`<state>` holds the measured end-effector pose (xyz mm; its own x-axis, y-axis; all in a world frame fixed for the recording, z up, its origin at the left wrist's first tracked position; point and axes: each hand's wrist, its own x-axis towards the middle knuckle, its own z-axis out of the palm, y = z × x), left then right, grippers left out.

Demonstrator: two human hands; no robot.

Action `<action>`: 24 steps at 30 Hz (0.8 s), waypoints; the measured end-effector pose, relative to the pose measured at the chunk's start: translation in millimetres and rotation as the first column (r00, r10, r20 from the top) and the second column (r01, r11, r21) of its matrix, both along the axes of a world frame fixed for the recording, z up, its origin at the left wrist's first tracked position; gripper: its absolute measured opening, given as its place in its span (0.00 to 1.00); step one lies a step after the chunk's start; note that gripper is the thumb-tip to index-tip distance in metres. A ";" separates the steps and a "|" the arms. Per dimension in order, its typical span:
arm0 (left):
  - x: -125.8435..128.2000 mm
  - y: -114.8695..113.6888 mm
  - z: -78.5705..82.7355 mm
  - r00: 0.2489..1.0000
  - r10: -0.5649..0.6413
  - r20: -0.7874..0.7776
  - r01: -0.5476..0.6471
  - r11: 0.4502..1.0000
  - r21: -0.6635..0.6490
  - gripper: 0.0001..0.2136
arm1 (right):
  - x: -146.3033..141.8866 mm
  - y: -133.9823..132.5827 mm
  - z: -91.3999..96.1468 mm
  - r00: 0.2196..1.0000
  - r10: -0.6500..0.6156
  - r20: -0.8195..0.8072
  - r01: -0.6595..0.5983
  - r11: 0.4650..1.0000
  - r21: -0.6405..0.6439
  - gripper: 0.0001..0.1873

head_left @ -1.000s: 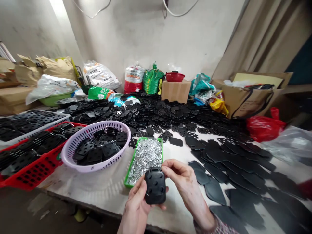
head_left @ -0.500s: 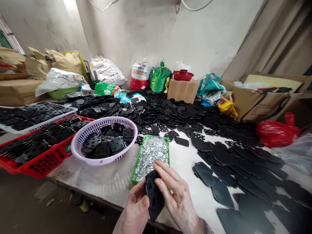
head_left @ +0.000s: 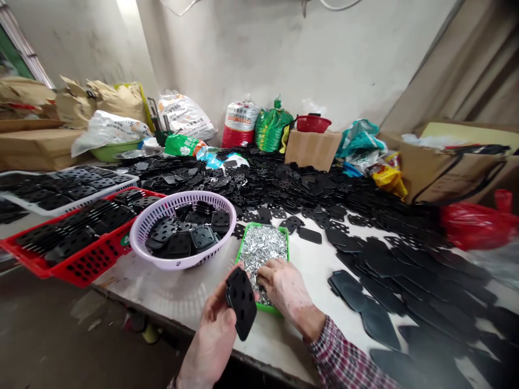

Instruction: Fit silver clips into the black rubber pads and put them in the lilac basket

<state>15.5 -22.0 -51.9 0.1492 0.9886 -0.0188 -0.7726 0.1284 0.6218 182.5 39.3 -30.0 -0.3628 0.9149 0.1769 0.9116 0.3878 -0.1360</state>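
Black plate (head_left: pixel 243 305) gripped in left hand (head_left: pixel 211 335); among metal pins (head_left: pixel 263 243), right hand (head_left: pixel 286 286) with bunched fingers (head_left: pixel 264 274) (cannot tell if holding). In basket (head_left: pixel 138 237), plates (head_left: pixel 179 244) perhaps done; on counter (head_left: pixel 174 297), loose heaps (head_left: pixel 379 256) left.

soft, moderate indoor light brightens the pale wall (head_left: pixel 263 65), while the floor (head_left: pixel 44 329) sinks into gloom. slatted shadow stripes fall below the lilac basket (head_left: pixel 162 261); the metal pieces (head_left: pixel 263 243) glint. wide-angle stretching bends the edges, and the black plates (head_left: pixel 381 321) blur toward the hazy lower right.
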 end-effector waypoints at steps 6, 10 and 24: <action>3.5 4.4 7.7 0.965 0.113 -0.238 -0.101 0.993 0.061 0.29 | 9.2 -1.5 -8.7 0.933 0.017 -0.359 -0.016 1.000 0.006 0.12; 9.8 8.3 15.4 0.807 0.245 -0.537 -0.242 0.967 0.077 0.30 | 19.1 -5.1 -4.3 0.472 -0.085 -0.877 -0.098 0.984 -0.148 0.09; 23.6 16.9 22.5 0.519 0.328 -0.789 -0.222 0.943 0.247 0.28 | 28.1 -7.6 6.2 0.091 -0.303 -0.949 -0.192 0.929 -0.315 0.18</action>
<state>39.2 -5.1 -29.3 -0.1576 0.9807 0.1155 0.0841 -0.1032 0.9911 210.7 31.7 -23.8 -0.0357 0.9975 0.0603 -0.1248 0.0554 -0.9906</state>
